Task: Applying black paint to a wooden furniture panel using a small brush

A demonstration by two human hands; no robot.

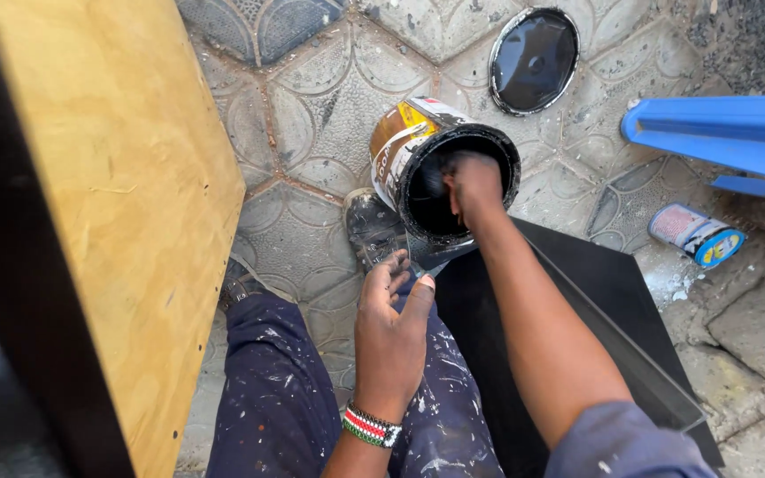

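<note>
— What's on the left?
— A plywood board (126, 195) standing over the tiled floor (312, 115).
— And the hands?
— The left hand (391, 332) pinches the near rim of a tilted paint can (418, 155). The right hand (473, 181), fingers closed, reaches inside it; what it grips, I cannot tell.
— Farther right?
— The can's lid (534, 60), a small tin (695, 235).

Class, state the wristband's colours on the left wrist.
Red, white, green and black stripes on the wristband, head view.

Person is wearing dark navy trousers (276, 398) flecked with white paint spatter. Left wrist is carrying a beaded bracelet (371, 427) in red, white, green and black bands. Right arm is showing a blue-grey sleeve (626, 443) pushed above the elbow. Scuffed, paint-marked dark shoes (374, 228).
</note>
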